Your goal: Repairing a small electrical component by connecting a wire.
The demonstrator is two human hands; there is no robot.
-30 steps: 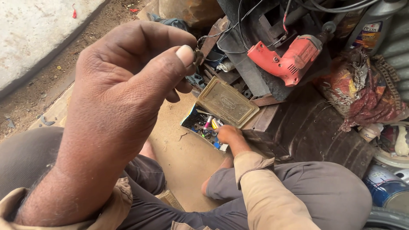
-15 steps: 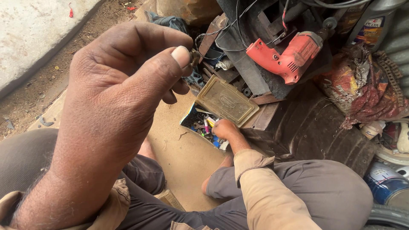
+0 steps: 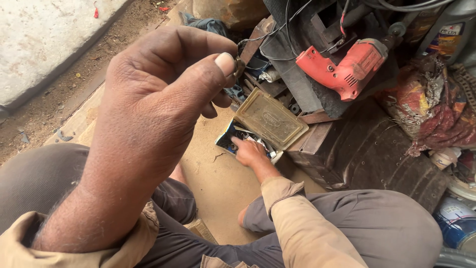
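My left hand (image 3: 153, 114) is raised close to the camera, thumb and fingers pinched on a small dark metal part (image 3: 239, 67) that barely shows past the thumb tip. My right hand (image 3: 250, 151) reaches down into a small open box (image 3: 233, 136) holding several little coloured parts, fingers spread among them. The box's yellowish clear lid (image 3: 270, 119) stands tilted open behind the hand. Tan sleeves cover both my arms, and my knees in dark trousers frame the scene.
A red electric drill (image 3: 347, 67) lies on dark rubber and metal scrap at the upper right, with cables above it. A dark tyre (image 3: 377, 154) sits right of the box. Crumpled wrappers (image 3: 431, 109) and tins (image 3: 456, 223) are at far right. Wooden board (image 3: 213, 173) underfoot, dirt ground left.
My right hand has shifted slightly left and deeper into the box. My left hand stays raised with the same pinch.
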